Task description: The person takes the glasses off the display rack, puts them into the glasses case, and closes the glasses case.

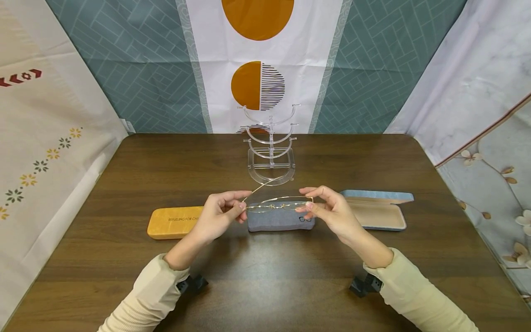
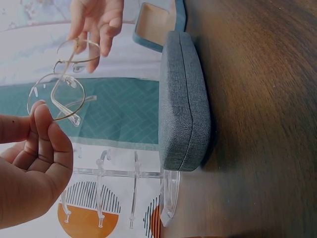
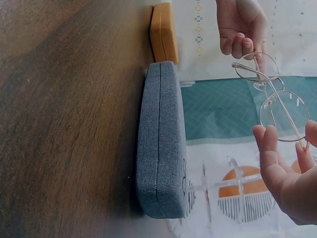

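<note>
Both hands hold a pair of thin gold-rimmed eyeglasses [image 1: 272, 207] in the air above a grey fabric glasses case [image 1: 280, 220], which is closed. My left hand [image 1: 221, 210] pinches the left end of the frame between thumb and fingers. At the other end, my right hand [image 1: 332, 210] grips the rim near the hinge, as the right wrist view also shows. One temple arm reaches forward from the left side. The other lies slantwise across behind the lenses. Both lenses are clear.
A closed yellow glasses case [image 1: 174, 222] lies left of the grey one, partly behind my left hand. To the right, a blue case [image 1: 379, 216] stands open with a beige lining. A clear tiered display stand [image 1: 271, 157] rises at the back of the brown table [image 1: 257, 281].
</note>
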`<state>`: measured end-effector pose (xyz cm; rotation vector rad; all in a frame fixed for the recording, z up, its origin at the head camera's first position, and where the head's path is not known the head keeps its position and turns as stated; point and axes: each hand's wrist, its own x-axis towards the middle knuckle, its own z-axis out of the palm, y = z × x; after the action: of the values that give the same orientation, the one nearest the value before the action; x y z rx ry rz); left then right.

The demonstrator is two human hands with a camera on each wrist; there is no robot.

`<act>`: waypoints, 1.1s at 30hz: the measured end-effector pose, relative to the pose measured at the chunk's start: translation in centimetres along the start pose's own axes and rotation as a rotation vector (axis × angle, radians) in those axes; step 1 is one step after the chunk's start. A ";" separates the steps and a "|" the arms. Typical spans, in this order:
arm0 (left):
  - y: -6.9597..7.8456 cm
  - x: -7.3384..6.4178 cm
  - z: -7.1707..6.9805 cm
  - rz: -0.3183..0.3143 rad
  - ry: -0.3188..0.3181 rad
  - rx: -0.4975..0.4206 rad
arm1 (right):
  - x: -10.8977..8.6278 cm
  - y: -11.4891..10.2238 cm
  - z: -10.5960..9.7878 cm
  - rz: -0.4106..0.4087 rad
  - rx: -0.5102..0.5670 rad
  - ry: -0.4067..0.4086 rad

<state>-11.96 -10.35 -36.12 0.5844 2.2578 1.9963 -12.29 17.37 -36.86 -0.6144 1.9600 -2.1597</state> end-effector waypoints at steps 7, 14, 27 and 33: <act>0.0 0.0 0.0 0.010 -0.002 0.014 | 0.0 0.0 0.0 0.011 -0.003 0.005; 0.1 0.0 0.2 0.010 0.007 0.007 | 0.0 -0.1 -0.1 0.024 -0.010 0.007; 0.2 0.0 0.2 0.006 0.007 0.013 | 0.0 -0.1 -0.1 0.008 -0.001 -0.015; 0.2 0.0 0.1 0.007 0.003 0.021 | 0.0 -0.1 -0.1 0.009 -0.013 -0.023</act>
<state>-11.89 -10.19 -35.94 0.5922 2.2838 1.9804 -12.30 17.45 -36.82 -0.6281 1.9635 -2.1268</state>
